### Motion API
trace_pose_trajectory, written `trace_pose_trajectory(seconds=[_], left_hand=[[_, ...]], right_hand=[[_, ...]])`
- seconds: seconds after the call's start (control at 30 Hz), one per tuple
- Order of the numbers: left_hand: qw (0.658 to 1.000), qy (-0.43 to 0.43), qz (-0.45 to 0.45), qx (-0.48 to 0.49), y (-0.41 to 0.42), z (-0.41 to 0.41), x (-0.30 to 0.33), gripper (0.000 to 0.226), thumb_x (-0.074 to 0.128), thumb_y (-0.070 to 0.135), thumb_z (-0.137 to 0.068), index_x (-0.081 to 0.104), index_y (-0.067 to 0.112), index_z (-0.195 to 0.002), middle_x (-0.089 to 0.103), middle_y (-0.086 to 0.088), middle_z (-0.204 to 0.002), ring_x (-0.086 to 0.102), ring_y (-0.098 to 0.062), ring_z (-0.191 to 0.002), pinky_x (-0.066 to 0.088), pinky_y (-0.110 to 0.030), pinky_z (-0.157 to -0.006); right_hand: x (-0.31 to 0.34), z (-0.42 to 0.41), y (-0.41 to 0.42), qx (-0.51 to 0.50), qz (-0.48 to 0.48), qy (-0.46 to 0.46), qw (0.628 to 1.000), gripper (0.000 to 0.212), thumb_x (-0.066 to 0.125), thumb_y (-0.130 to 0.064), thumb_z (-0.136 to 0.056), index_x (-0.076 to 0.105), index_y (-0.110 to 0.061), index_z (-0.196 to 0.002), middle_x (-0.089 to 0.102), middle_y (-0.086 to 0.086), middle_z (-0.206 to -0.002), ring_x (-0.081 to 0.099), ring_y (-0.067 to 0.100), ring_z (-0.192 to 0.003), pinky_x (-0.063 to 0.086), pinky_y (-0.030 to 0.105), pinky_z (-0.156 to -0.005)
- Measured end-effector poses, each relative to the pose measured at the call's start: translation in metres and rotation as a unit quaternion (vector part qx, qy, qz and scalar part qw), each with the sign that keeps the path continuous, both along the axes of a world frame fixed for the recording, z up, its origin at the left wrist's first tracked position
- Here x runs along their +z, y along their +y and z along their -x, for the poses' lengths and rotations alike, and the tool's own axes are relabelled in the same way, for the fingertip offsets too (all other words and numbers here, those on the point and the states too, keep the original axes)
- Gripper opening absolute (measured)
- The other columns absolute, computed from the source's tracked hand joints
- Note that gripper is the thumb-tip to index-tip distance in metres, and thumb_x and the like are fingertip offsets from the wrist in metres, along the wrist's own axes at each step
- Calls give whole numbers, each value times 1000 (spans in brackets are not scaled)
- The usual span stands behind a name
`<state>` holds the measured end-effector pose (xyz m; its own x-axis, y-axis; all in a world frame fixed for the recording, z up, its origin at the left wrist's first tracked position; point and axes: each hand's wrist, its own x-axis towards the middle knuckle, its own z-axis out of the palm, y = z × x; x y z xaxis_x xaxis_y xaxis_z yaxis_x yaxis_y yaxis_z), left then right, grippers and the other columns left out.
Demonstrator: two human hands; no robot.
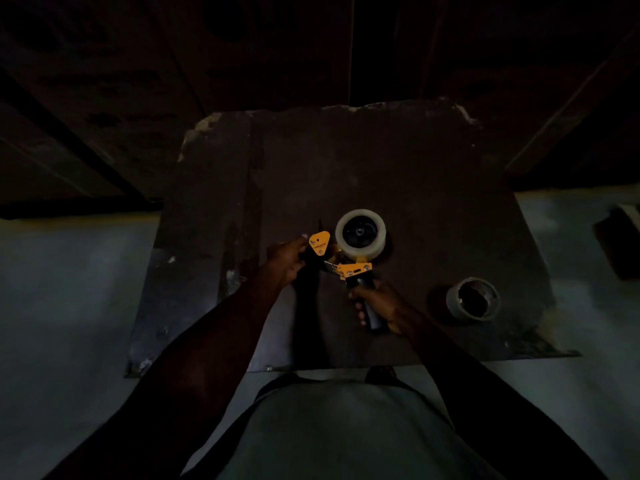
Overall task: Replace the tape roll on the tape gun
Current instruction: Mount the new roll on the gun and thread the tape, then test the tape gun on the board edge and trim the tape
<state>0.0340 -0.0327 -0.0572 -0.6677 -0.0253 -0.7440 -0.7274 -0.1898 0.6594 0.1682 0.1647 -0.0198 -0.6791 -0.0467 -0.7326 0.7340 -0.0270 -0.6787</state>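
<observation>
An orange and black tape gun (349, 268) is held above a dark worn table (398, 174). A full roll of clear tape (361, 233) sits on its hub. My right hand (379, 304) is closed around the black handle. My left hand (285, 259) pinches the front end of the gun beside the orange triangular plate (319, 242). A nearly spent tape roll (473, 298), mostly bare core, stands on the table to the right of my right hand.
The scene is very dim. The table's far edge (346, 109) is chipped, and dark wooden panels rise behind it. A pale floor (69, 289) lies on both sides. A dark object (620, 244) rests on the floor at the far right.
</observation>
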Motion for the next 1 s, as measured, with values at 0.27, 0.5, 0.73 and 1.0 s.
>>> trace_pose_trajectory(seconds=[0.27, 0.5, 0.73, 1.0], left_hand=[[996, -17, -80, -36, 33, -19, 33, 43, 67, 33, -85, 62, 3, -115, 68, -12, -98, 66, -26, -91, 56, -39, -81], [995, -23, -75, -60, 60, -25, 28, 9, 57, 18, -91, 64, 12, -92, 68, -5, -79, 67, -14, -59, 57, -26, -52], [965, 105, 84, -227, 56, -27, 25, 15, 59, 4, -88, 63, 6, -74, 61, -8, -69, 57, -16, -59, 48, -19, -47], [836, 267, 235, -419, 61, -8, 13, 35, 58, 0, -88, 55, 12, -55, 55, 13, -46, 46, 8, -51, 37, -24, -55]], right_hand=[[-5, -33, 13, -19, -116, 64, 991, 8, 63, -19, -91, 56, -20, -88, 55, 4, -58, 48, 15, -40, 41, 26, -44], [-6, -71, 30, -6, -261, 211, 942, 38, 70, -27, -82, 64, -14, -117, 72, 11, -107, 66, 24, -97, 50, 32, -81], [-19, -96, 25, 0, -368, 216, 904, 68, 47, -64, -79, 55, -20, -130, 70, 9, -117, 65, 33, -109, 53, 46, -87], [-6, -113, 2, -6, -460, 189, 868, 58, 56, -46, -87, 50, -17, -136, 70, 19, -111, 66, 42, -98, 52, 45, -79]])
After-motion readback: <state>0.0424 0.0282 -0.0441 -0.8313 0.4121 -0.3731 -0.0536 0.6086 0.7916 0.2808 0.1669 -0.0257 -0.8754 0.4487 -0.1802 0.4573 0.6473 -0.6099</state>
